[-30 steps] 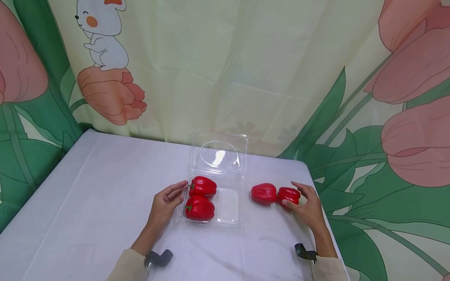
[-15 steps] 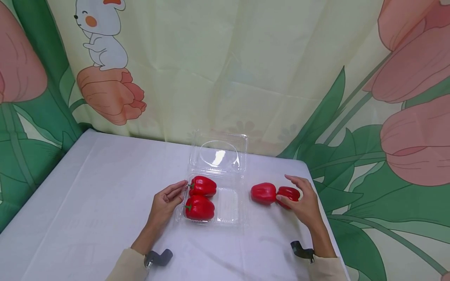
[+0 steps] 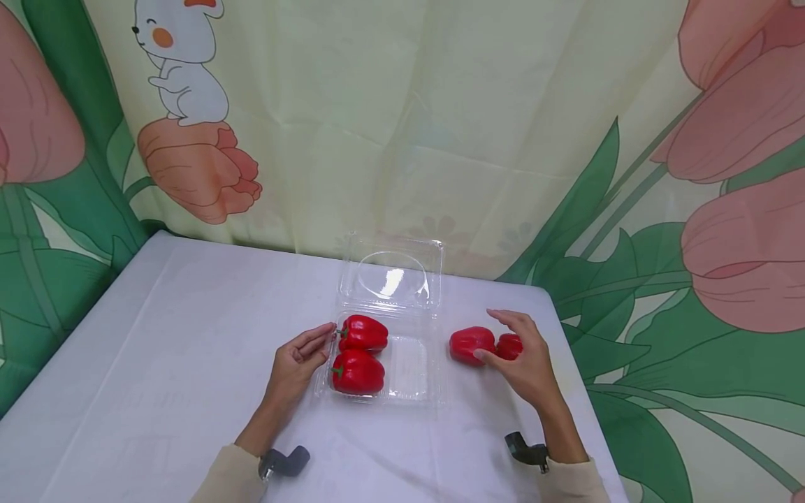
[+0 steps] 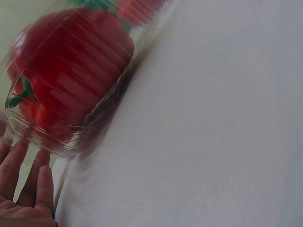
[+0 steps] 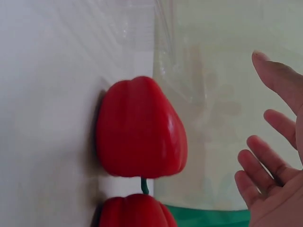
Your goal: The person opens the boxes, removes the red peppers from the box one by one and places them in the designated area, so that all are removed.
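Two red bell peppers with green stems, a rear one [image 3: 363, 332] and a front one [image 3: 358, 372], lie in the left half of a clear plastic clamshell box [image 3: 407, 370]. Beside the box's left wall is my left hand [image 3: 295, 367], fingers extended at its edge; whether they touch it I cannot tell. To the right of the box a third bell pepper [image 3: 468, 345] rests on the table, with a fourth [image 3: 511, 345] partly hidden behind my right hand [image 3: 528, 363]. That hand hovers over these two with thumb and fingers spread, holding nothing; the right wrist view shows it apart from them.
The box's lid [image 3: 391, 276] stands raised at the back, near the curtain [image 3: 390, 140]. A white cloth covers the table [image 3: 189, 363], whose right edge runs close to my right forearm. Dark wrist mounts [image 3: 286, 461] sit on both wrists.
My right hand has moved left from the far-right pepper toward the one closer to the box, fingers spread. The left hand, the box and the peppers look unmoved.
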`<state>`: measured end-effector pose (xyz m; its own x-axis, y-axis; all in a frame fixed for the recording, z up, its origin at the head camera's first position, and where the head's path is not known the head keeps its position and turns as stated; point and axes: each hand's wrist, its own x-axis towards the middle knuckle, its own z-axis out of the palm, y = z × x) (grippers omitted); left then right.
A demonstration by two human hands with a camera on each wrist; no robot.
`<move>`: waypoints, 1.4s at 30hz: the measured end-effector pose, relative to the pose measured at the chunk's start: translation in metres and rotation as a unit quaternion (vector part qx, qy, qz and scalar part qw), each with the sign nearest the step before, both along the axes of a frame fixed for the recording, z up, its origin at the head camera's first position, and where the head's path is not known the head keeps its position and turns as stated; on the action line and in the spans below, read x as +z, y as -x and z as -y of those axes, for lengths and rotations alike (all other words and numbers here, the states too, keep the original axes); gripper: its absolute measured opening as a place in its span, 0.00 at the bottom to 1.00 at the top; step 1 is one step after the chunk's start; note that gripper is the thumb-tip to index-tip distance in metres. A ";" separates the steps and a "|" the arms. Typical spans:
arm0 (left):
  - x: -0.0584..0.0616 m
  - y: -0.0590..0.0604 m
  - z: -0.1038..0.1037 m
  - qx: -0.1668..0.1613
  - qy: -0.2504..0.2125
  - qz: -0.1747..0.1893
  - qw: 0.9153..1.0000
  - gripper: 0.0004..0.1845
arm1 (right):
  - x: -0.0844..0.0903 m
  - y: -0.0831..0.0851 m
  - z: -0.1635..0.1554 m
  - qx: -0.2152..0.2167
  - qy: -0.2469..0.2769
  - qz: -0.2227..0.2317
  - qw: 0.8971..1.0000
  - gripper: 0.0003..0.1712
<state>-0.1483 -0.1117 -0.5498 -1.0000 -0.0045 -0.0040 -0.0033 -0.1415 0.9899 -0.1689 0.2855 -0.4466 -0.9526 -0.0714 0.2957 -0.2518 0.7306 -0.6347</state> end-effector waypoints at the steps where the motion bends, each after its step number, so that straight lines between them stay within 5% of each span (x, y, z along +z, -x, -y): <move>1: 0.000 0.000 0.000 0.000 -0.001 -0.001 1.000 0.24 | 0.000 -0.001 0.003 0.001 0.000 -0.001 1.000 0.50; 42: -0.001 0.001 0.000 -0.003 0.008 -0.003 1.000 0.24 | -0.026 -0.006 0.079 0.082 0.067 0.003 0.994 0.44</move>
<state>-0.1497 -0.1115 -0.5510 -1.0000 0.0009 0.0015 0.0014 -0.1255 0.9921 -0.1629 0.2064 -0.4721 -0.9330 -0.1868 0.3076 -0.3570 0.5879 -0.7259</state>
